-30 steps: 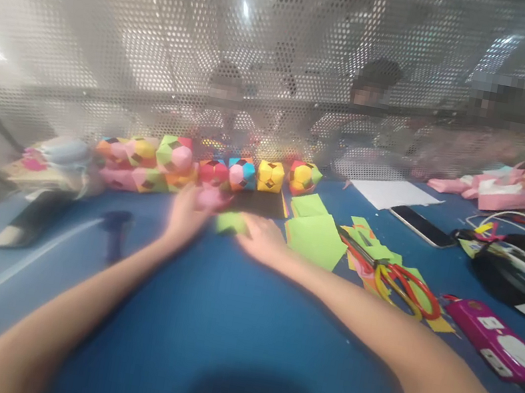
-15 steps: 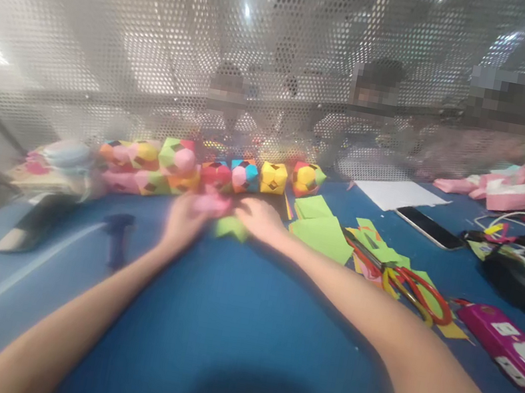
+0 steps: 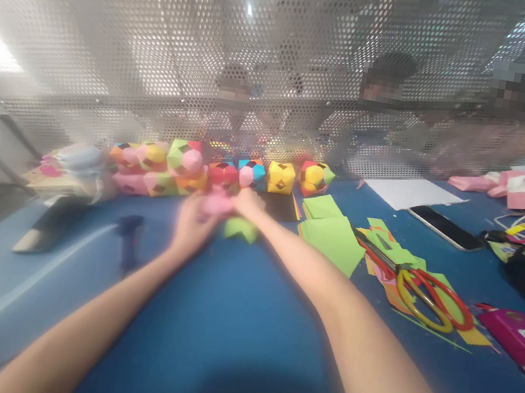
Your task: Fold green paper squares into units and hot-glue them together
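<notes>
Both hands meet around a pink folded paper piece (image 3: 217,205) above the blue table, blurred by motion. My left hand (image 3: 192,223) is closed on its left side, thumb toward the front. On the other side, my right hand (image 3: 249,206) has its fingers bent in against the same piece; their tips are hard to make out. A green folded paper piece (image 3: 240,229) lies just below my right hand. Behind the hands stands a row of colourful folded paper balls, among them a yellow ball (image 3: 281,177) and a blue and pink ball (image 3: 251,173).
Green paper sheets (image 3: 331,236), paper scraps and red-and-yellow-handled scissors (image 3: 432,299) lie right. Farther right are a phone (image 3: 444,227), white paper (image 3: 413,193) and a magenta case (image 3: 523,344). A dark blue object (image 3: 128,241) stands left. A perforated metal screen (image 3: 165,57) closes the back.
The view has shifted slightly, so the table things appear farther right. My right hand has drawn in closer to the pink piece, its fingers more bent. My left hand keeps its hold.
</notes>
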Demonstrator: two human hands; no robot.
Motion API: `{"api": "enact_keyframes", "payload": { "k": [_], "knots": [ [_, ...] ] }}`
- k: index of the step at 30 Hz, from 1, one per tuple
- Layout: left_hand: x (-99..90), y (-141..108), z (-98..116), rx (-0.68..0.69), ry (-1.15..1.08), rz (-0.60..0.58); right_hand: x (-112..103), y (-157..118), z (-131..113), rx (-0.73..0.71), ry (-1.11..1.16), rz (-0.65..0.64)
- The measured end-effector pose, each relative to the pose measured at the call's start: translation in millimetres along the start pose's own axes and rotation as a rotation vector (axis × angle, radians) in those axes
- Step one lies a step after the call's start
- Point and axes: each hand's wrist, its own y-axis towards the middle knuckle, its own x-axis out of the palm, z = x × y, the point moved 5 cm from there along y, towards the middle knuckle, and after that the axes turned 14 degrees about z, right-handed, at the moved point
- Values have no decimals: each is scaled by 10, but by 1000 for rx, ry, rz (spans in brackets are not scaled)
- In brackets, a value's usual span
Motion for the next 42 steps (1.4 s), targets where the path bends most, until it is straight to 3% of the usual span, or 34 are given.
{"api": "enact_keyframes", "payload": {
  "k": [7,13,19,25,28,30,32,37,42],
  "knots": [
    [-86,10,81,34,-33,63,-322,20,151,27,235,97],
    [-158,53,319,-33,-136,55,-674,-183,316,116,591,22],
    [-237,-24,814,63,-257,-113,-1048,-671,611,195,807,-37],
    [-239,-242,1168,133,-269,-303,-1350,-1086,1028,239,834,-13],
    [-208,-326,1257,136,-272,-383,-1525,-1199,1182,125,693,156],
    [-186,-377,1282,132,-274,-428,-1635,-1290,1232,-24,512,316],
    [-172,-432,1280,123,-276,-474,-1680,-1420,1248,-184,336,391],
    [-197,-543,1221,133,-251,-544,-1613,-1837,1252,-552,144,169],
    [-204,-587,1189,134,-245,-574,-1692,-1974,1272,-577,138,143]
  ]
}}
